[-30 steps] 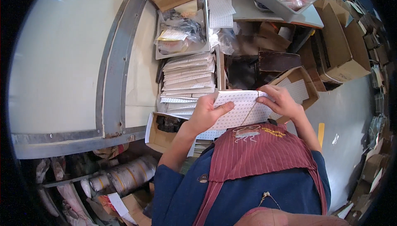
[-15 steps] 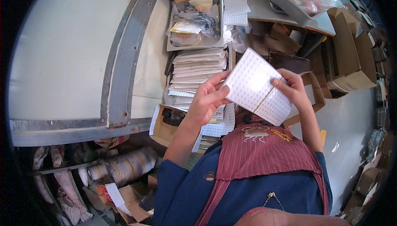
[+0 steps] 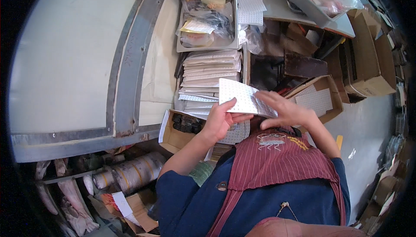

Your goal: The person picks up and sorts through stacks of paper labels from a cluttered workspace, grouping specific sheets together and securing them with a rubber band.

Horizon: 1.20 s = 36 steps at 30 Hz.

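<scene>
My left hand (image 3: 218, 122) grips a thin stack of white sheets (image 3: 242, 98) printed with rows of small marks, its thumb on top and fingers underneath. The stack lies tilted in front of my apron. My right hand (image 3: 288, 109) is at the stack's right end, its fingers stretched out over the top and slightly blurred. Its thumb is spread apart below, near the lower right corner. The band around the stack cannot be made out under these fingers. Just beyond my left hand, a tall pile of paper bundles (image 3: 211, 70) stands on the bench.
A grey tray (image 3: 237, 24) of plastic bags sits behind the pile. An open cardboard box (image 3: 336, 107) with similar sheets is at the right. Left of me are a small box (image 3: 175, 139) with dark pieces and a metal-framed panel (image 3: 125, 63). Larger cartons (image 3: 372, 50) stand far right.
The stack has come lower and to the left, and its face has tipped flatter. My right hand has gone from gripping the stack's right side to stretched fingers over that end.
</scene>
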Motion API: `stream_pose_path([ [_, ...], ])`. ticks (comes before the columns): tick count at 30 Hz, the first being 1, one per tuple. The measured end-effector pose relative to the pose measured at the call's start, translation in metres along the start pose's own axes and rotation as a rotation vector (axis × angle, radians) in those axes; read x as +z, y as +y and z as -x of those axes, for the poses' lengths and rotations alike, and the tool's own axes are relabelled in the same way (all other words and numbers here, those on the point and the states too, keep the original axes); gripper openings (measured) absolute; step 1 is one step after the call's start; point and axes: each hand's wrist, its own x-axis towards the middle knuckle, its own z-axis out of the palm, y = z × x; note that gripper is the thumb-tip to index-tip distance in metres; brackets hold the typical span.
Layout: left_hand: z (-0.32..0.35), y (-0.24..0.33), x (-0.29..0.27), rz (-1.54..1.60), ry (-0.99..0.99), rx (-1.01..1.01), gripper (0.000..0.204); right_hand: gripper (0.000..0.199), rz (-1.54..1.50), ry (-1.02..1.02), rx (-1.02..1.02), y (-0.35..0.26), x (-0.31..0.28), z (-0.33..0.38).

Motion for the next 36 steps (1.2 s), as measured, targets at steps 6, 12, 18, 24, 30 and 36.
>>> stream_pose_path([
  [6, -0.011, 0.006, -0.015, 0.388, 0.083, -0.049, 0.047, 0.067, 0.311, 0.153, 0.008, 0.008, 0.036, -0.012],
  [12, -0.014, 0.01, -0.023, 0.527, -0.053, -0.241, 0.051, 0.048, 0.432, 0.389, -0.014, 0.023, 0.03, -0.017],
  [18, -0.029, 0.066, -0.064, -0.608, -0.169, -0.107, 0.046, 0.04, 0.361, 0.497, 0.041, 0.042, 0.018, 0.003],
  [24, -0.087, 0.085, -0.125, -1.742, 0.377, 0.487, 0.066, 0.043, 0.485, 0.384, 0.006, 0.031, -0.007, 0.018],
  [30, -0.125, 0.086, -0.143, -2.351, 0.298, 0.644, 0.111, 0.041, 0.466, 0.33, -0.075, 0.026, 0.001, 0.018],
  [36, -0.135, 0.096, -0.149, -2.42, 0.14, 0.778, 0.112, 0.041, 0.446, 0.291, -0.03, 0.023, 0.004, 0.024],
])
